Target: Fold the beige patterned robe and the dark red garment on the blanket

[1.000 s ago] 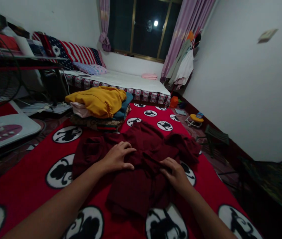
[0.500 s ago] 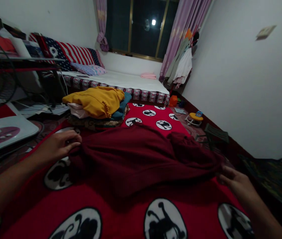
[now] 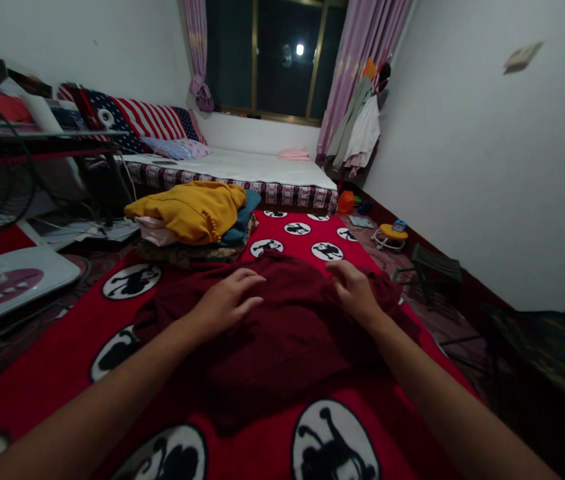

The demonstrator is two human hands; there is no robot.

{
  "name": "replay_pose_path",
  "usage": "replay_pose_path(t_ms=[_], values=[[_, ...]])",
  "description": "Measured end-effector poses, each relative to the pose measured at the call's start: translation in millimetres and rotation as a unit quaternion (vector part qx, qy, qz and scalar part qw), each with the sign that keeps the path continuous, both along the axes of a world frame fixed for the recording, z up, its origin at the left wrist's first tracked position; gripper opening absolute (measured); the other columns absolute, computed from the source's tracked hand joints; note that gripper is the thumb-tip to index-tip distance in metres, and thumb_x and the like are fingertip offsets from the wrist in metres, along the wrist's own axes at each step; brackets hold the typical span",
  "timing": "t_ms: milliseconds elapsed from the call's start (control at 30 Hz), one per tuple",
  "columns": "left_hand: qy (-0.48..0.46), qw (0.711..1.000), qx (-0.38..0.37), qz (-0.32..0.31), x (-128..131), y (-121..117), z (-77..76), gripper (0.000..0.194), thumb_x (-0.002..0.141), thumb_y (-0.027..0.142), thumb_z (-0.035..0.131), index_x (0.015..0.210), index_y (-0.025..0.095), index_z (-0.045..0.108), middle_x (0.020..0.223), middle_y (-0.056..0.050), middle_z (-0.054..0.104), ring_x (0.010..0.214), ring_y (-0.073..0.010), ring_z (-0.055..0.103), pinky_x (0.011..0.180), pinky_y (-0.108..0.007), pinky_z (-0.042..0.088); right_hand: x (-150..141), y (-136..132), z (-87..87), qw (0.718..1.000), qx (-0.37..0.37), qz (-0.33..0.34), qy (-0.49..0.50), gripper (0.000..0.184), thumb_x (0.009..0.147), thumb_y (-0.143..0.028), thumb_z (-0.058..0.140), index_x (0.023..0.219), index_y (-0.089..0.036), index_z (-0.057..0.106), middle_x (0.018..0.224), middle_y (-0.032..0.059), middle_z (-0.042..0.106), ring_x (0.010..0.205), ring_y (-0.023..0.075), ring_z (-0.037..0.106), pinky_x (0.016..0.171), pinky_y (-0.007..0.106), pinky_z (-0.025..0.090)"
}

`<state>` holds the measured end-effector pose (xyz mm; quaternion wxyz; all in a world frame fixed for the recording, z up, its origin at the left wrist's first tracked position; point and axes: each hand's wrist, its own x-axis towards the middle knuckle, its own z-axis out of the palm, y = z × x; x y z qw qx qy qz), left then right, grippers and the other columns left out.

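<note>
A dark maroon garment (image 3: 282, 333) lies spread on a red blanket with black-and-white round prints (image 3: 62, 373). My left hand (image 3: 225, 300) rests flat on the garment's upper middle, fingers stretched toward the right. My right hand (image 3: 352, 287) lies on the garment's upper right part, fingers bent down onto the cloth. Both forearms reach in from the bottom of the view.
A pile of folded clothes topped by a yellow garment (image 3: 187, 210) sits just beyond the maroon one. Behind it is a bed (image 3: 242, 167) under a dark window. A fan base (image 3: 7, 280) stands at left. A small stool (image 3: 430, 263) and toys lie at right by the wall.
My hands were wide apart at the garment's left and right ends half a second ago. They have come together onto its upper middle, and the garment lies flatter.
</note>
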<state>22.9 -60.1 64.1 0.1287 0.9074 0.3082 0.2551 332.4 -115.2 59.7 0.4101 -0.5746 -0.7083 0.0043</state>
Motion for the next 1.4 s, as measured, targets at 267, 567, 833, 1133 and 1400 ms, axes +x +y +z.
replay_pose_path(t_ms=[267, 567, 833, 1133, 1400], values=[[0.071, 0.994, 0.024, 0.077, 41.9, 17.2, -81.2, 0.048, 0.09, 0.043, 0.053, 0.133, 0.024, 0.052, 0.146, -0.012, 0.042, 0.138, -0.0295, 0.034, 0.113, -0.051, 0.027, 37.2, 43.7, -28.9, 0.938, -0.25, -0.116, -0.211, 0.04, 0.081, -0.02, 0.06, 0.12, -0.019, 0.059, 0.119, 0.0111, 0.064, 0.11, 0.0235, 0.058, 0.09, 0.031, 0.043], [-0.018, 0.999, 0.013, 0.042, 36.3, 5.6, -69.7, 0.038, 0.089, 0.033, 0.056, 0.126, 0.023, 0.058, 0.141, -0.011, 0.046, 0.13, -0.0269, 0.044, 0.109, -0.046, 0.038, 76.3, 9.6, 23.7, 0.919, 0.094, -0.382, 0.027, 0.04, 0.087, -0.045, 0.044, 0.096, -0.013, 0.066, 0.09, 0.012, 0.069, 0.082, 0.0225, 0.062, 0.075, 0.031, 0.045], [-0.015, 1.0, 0.021, -0.014, 41.3, 3.0, -68.6, 0.025, 0.089, 0.035, 0.057, 0.108, 0.022, 0.069, 0.126, -0.009, 0.06, 0.122, -0.0262, 0.051, 0.105, -0.044, 0.042, 78.7, -29.6, 22.9, 0.885, -0.367, -0.218, -0.184, 0.015, 0.069, -0.031, 0.06, 0.058, -0.022, 0.066, 0.061, 0.0021, 0.064, 0.063, 0.019, 0.061, 0.058, 0.027, 0.039], [-0.002, 1.0, 0.016, -0.024, 39.9, 0.8, -67.5, 0.027, 0.09, 0.036, 0.055, 0.111, 0.025, 0.068, 0.129, -0.008, 0.058, 0.121, -0.0253, 0.052, 0.103, -0.044, 0.044, 24.5, 22.7, 23.3, 0.909, -0.237, -0.295, -0.173, 0.041, 0.086, -0.043, 0.053, 0.116, -0.016, 0.059, 0.111, 0.0161, 0.066, 0.103, 0.029, 0.063, 0.081, 0.036, 0.047], [-0.101, 0.988, 0.05, 0.11, 36.0, 21.6, -54.2, 0.033, 0.091, 0.02, 0.045, 0.12, 0.025, 0.06, 0.138, -0.007, 0.047, 0.127, -0.0228, 0.047, 0.107, -0.04, 0.041, 26.4, 11.6, -2.3, 0.887, -0.314, -0.293, -0.17, 0.06, 0.082, -0.059, 0.055, 0.123, -0.014, 0.052, 0.116, 0.0203, 0.063, 0.109, 0.0328, 0.06, 0.082, 0.038, 0.047]])
